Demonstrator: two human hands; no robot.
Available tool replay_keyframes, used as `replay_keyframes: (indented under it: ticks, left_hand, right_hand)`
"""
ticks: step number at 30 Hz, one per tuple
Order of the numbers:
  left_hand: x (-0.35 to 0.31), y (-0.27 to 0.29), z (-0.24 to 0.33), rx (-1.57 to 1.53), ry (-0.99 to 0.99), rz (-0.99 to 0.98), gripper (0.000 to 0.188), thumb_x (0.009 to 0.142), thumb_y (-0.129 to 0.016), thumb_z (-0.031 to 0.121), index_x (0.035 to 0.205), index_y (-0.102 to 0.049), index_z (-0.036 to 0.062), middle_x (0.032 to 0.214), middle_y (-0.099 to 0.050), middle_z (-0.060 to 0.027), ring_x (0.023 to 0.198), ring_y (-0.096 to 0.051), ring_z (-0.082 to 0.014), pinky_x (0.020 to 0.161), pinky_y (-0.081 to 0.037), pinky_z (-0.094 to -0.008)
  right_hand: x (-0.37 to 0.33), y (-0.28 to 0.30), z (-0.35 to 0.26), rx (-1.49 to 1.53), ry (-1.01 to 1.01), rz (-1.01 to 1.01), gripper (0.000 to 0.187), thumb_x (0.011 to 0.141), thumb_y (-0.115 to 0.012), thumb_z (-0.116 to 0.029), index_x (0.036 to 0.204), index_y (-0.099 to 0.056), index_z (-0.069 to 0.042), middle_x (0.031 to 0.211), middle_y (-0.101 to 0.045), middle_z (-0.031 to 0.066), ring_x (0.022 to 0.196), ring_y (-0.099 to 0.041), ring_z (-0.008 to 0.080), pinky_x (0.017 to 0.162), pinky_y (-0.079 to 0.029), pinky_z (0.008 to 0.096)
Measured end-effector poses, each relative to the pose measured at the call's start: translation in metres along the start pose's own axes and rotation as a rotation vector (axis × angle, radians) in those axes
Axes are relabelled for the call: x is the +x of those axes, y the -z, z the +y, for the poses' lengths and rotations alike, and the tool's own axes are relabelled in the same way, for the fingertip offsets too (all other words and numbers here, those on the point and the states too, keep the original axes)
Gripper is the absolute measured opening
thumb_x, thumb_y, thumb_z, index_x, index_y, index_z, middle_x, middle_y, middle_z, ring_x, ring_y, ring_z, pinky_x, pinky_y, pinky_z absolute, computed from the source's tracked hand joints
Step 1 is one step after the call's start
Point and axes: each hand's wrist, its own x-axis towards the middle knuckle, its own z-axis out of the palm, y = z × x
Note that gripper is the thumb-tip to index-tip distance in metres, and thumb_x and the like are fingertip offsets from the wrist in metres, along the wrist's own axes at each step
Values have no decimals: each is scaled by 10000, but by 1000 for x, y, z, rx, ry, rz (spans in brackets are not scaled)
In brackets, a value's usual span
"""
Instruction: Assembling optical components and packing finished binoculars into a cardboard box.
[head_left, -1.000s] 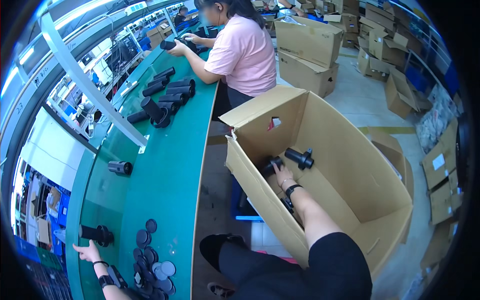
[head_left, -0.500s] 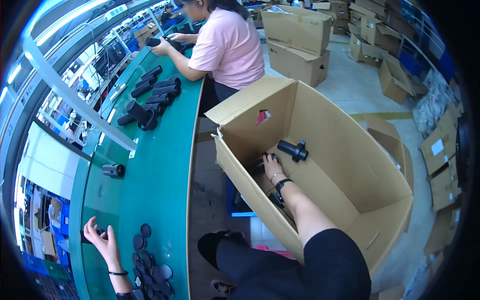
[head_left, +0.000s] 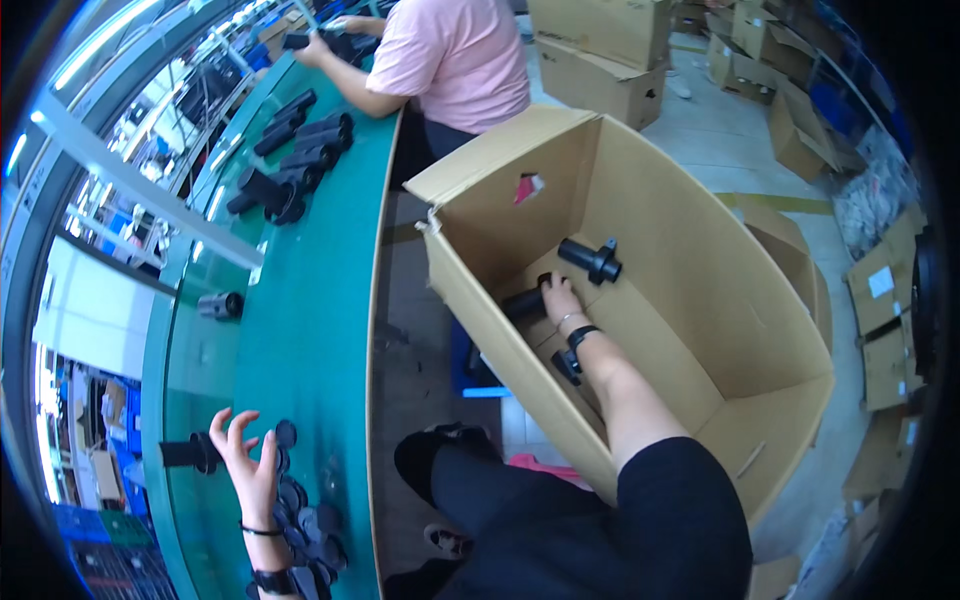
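Note:
My right arm reaches down into a deep cardboard box (head_left: 690, 240). Inside it, my right hand (head_left: 563, 302) is closed around the flanged end of a black plastic tube (head_left: 522, 304), which lies by the left wall. Another flanged black tube (head_left: 592, 260) lies just beyond that hand, and a smaller black part (head_left: 566, 366) is beside the wrist. Over the green table, my left hand (head_left: 247, 462) is raised with its fingers bent and apart, holding nothing. A short black flanged tube (head_left: 186, 453) stands to its left, and several black round caps (head_left: 310, 525) are piled below and right.
On the green table (head_left: 310, 370) lie a lone black cylinder (head_left: 220, 305) and, farther up, several black tubes (head_left: 300, 165). A metal post (head_left: 150, 190) slants over the table. A person in a pink shirt (head_left: 455, 60) works at the far end. Cartons (head_left: 600, 75) stand behind.
My left hand has moved right, away from the black flanged tube, which now shows more fully. My right hand has shifted slightly rightward in the box, with the tube. The whole view has tilted down.

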Motion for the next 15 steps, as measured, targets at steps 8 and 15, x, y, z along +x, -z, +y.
replay_keyframes:
  ticks: [8,15]
  left_hand:
    - [0,-8,29,-125,5,-186,237,846,-633,6,1077,-600,43,1262,-428,-80,1020,-562,-171,766,-493,-275]
    - [9,-45,89,-332,-131,-409,390,833,-691,95,1201,-570,54,1184,-565,-71,1090,-554,-187,840,-473,-298]
  right_hand:
    - [-23,95,40,382,-40,91,347,684,-605,-22,1006,-728,-57,987,-686,206,955,-665,331,889,-520,385]
    - [-76,305,20,905,226,189,439,712,-581,16,1142,-667,19,814,-639,-8,654,-470,37,594,-396,194]
